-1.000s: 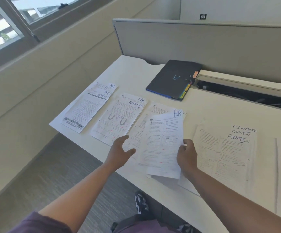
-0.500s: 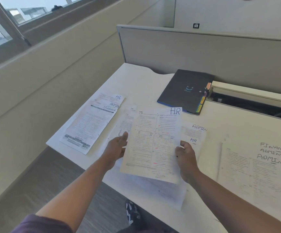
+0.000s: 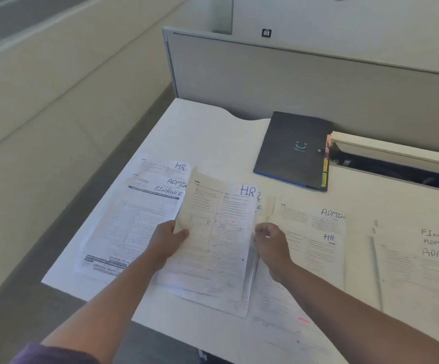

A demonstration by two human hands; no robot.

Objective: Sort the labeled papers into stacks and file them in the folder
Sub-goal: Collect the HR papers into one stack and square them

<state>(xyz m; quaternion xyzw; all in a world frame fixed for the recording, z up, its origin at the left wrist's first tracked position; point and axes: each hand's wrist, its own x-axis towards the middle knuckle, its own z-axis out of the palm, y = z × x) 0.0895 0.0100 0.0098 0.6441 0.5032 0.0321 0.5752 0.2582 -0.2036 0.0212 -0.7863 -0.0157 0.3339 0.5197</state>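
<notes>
I hold a printed sheet marked HR (image 3: 218, 232) above the white desk, its left half curling upward. My left hand (image 3: 167, 240) grips its left edge with the thumb on top. My right hand (image 3: 271, 245) pinches its right edge with curled fingers. More sheets lie under it. To the left lies a pile labeled HR, ADMIN and FINANCE (image 3: 139, 214). To the right lie sheets labeled ADMIN and HR (image 3: 315, 232), then a pile marked FINANCE, ADMIN, ADMIN (image 3: 428, 261). The dark folder (image 3: 292, 148) with coloured tabs lies closed at the back.
A grey partition panel (image 3: 305, 82) stands behind the desk. An open cable trough (image 3: 397, 164) runs along the back right. The desk's left edge (image 3: 103, 211) drops to the floor beside a beige wall.
My left hand has taken the HR sheet's left edge, so both hands hold it. The sheet has moved left toward the left pile and its left half has curled up.
</notes>
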